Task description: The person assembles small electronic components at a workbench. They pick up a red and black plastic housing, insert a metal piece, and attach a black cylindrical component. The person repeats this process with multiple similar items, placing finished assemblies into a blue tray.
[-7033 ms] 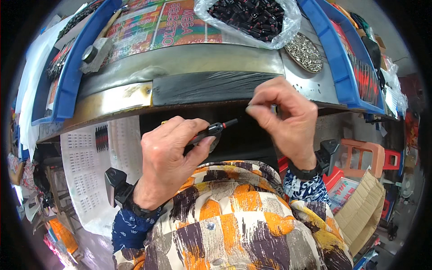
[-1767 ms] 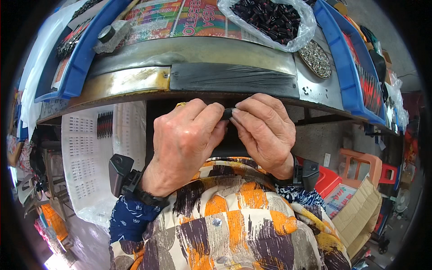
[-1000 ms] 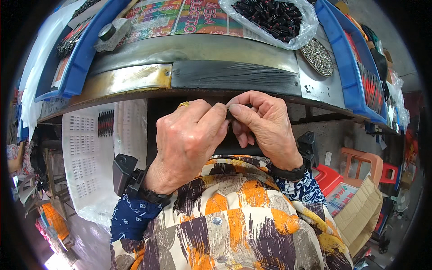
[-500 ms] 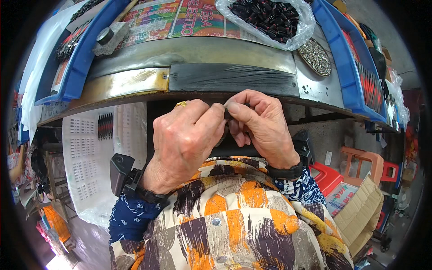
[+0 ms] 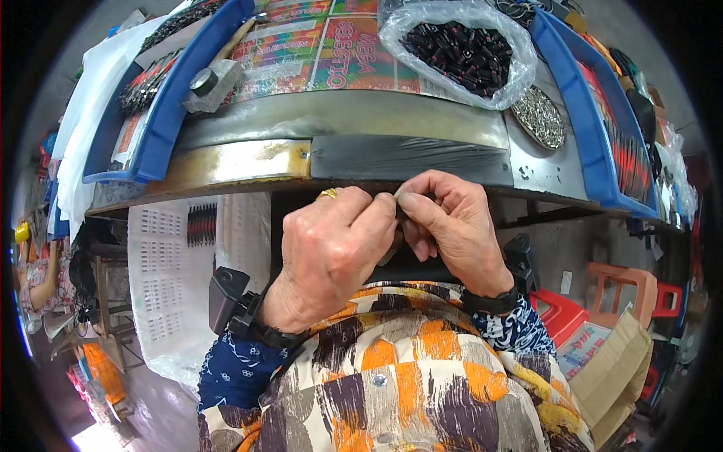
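My left hand (image 5: 339,245) and my right hand (image 5: 448,226) meet fingertip to fingertip just below the front edge of the workbench (image 5: 256,126). Both are pinched closed. Whatever lies between the fingertips is small, dark and mostly covered, so its kind cannot be made out. The left hand wears a gold ring. Each wrist carries a black strap with a dark device. Beyond the hands, a black padded strip (image 5: 410,157) runs along the bench edge. Farther back stand a clear plastic bag (image 5: 520,71) of black parts and a round dish of small metal pieces (image 5: 538,117).
Blue bins (image 5: 162,124) (image 5: 576,128) with red and black pieces flank the bench. A white perforated basket (image 5: 162,279) with a row of dark pieces stands below left. A red stool (image 5: 553,313), an orange stool (image 5: 625,286) and cardboard (image 5: 614,377) are at right.
The whole view has shifted, so the bench and hands appear lower and farther right. The hands keep the same pinched pose against each other.
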A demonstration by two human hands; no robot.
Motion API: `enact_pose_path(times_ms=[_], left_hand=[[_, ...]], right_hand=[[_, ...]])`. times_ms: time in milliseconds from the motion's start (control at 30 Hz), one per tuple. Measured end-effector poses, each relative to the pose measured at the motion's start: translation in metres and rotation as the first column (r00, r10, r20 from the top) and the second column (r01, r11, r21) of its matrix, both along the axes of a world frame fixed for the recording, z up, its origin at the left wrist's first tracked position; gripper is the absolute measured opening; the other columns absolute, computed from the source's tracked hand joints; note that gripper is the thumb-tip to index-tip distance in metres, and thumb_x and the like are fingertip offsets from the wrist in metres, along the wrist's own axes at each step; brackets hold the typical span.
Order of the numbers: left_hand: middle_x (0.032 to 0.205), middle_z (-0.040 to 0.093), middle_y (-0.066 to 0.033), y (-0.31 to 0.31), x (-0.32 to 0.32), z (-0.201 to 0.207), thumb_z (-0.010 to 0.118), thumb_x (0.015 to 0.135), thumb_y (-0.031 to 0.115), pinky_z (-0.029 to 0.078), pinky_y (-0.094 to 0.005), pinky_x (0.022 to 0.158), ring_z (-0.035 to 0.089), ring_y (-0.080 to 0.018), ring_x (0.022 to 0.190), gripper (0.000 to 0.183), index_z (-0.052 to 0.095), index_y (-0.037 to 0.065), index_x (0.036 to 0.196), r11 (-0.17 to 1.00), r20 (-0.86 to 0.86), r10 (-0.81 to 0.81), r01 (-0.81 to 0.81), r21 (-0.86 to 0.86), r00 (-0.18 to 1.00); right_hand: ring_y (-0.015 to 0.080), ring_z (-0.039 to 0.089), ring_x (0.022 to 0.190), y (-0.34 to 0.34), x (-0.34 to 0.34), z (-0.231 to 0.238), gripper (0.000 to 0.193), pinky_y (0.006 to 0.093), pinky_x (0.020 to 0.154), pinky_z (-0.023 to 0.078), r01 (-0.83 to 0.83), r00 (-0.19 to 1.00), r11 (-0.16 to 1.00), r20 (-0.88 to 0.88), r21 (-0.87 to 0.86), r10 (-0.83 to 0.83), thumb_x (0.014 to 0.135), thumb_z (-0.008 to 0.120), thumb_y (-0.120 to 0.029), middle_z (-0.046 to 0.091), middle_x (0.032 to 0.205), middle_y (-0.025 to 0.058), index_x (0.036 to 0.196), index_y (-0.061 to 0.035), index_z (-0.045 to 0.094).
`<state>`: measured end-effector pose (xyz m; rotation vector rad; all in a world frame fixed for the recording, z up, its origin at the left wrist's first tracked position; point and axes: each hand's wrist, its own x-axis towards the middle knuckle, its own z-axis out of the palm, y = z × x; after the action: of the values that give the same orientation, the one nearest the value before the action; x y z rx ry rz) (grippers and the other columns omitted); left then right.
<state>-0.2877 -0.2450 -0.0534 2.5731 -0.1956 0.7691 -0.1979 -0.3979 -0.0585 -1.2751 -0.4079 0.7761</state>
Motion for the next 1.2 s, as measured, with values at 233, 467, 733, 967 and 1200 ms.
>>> enact_pose_path(times_ms=[233,467,733,967,1200], left_hand=[[0.071,0.057,-0.0079,-0.004,0.002,-0.008,0.071,0.068,0.002,0.049,-0.0331,0.053,0.06,-0.0236,0.061,0.022,0.065,0.002,0.09,1.0,0.097,-0.016,0.016,-0.001,0.995],[0.073,0.062,-0.011,-0.002,0.001,-0.005,0.073,0.068,-0.003,0.048,-0.0315,0.055,0.061,-0.0239,0.062,0.024,0.067,0.0,0.091,0.992,0.019,-0.015,0.018,-0.122,1.0],[0.071,0.061,-0.007,0.004,-0.002,-0.005,0.075,0.072,-0.002,0.044,-0.0241,0.05,0.057,-0.0121,0.057,0.021,0.069,0.0,0.092,0.951,-0.089,-0.083,0.052,-0.303,0.993],[0.073,0.063,-0.0068,0.0,-0.004,-0.009,0.075,0.073,-0.001,0.046,-0.0234,0.052,0.058,-0.0113,0.059,0.02,0.068,0.0,0.092,0.936,-0.119,-0.069,0.023,-0.351,0.99],[0.073,0.062,-0.0066,0.001,-0.004,-0.01,0.074,0.074,0.0,0.046,-0.0231,0.053,0.057,-0.011,0.06,0.019,0.068,-0.001,0.092,0.928,-0.123,-0.067,0.017,-0.371,0.99]], right_hand=[[0.0033,0.053,0.056,-0.005,0.003,0.001,0.014,0.0164,0.043,0.04,-0.04,0.999,0.999,0.012,-0.005,0.04,0.094,0.062,-0.012,0.059,0.071,0.0005,0.093,0.0022,0.062],[0.0041,0.054,0.053,-0.002,-0.003,-0.013,0.018,0.0159,0.044,0.041,0.055,0.998,0.995,0.013,0.08,-0.057,0.094,0.063,-0.016,0.06,0.07,0.0003,0.096,0.0013,0.062],[0.0058,0.058,0.052,-0.007,0.0,-0.019,0.02,0.016,0.044,0.042,0.008,0.992,0.997,0.125,0.077,-0.018,0.096,0.061,-0.021,0.062,0.068,0.0013,0.096,-0.0008,0.063],[0.0045,0.054,0.053,-0.004,-0.004,-0.021,0.019,0.0175,0.045,0.041,0.078,0.961,0.995,0.262,0.068,-0.093,0.095,0.062,-0.018,0.06,0.068,0.0002,0.091,0.0008,0.065],[0.0031,0.053,0.053,-0.002,-0.004,-0.021,0.02,0.0173,0.044,0.04,0.076,0.967,0.995,0.241,0.063,-0.089,0.095,0.062,-0.018,0.059,0.066,-0.0009,0.09,0.0009,0.065]])
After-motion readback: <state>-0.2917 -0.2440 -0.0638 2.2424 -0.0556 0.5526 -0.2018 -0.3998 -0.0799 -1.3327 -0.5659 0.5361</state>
